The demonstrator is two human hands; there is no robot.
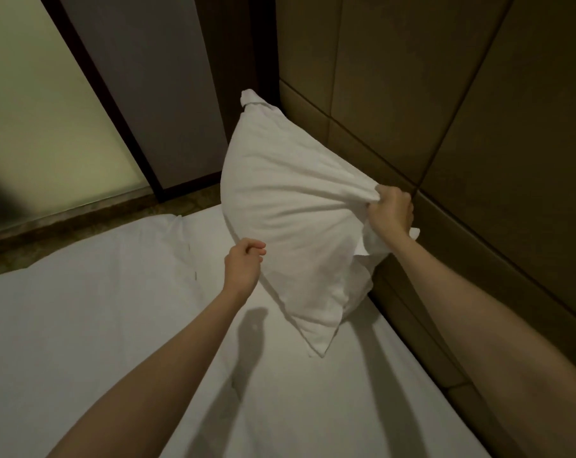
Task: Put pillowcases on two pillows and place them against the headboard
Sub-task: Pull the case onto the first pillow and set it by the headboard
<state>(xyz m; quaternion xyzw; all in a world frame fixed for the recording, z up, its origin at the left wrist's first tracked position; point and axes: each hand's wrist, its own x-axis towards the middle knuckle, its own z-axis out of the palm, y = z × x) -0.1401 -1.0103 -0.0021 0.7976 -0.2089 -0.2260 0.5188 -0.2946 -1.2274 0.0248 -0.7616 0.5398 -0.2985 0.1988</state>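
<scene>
Creased white cloth pillowcase [290, 206], seemingly padded matt headboard [461, 127]

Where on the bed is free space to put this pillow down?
The white bed sheet lies bare left of the left hand and below the white cased pillow. It is tight by the brown padded headboard, where the right hand grips the pillowcase.

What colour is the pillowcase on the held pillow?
Plain white, no pattern, on the pillow; shown in the head view.
</scene>
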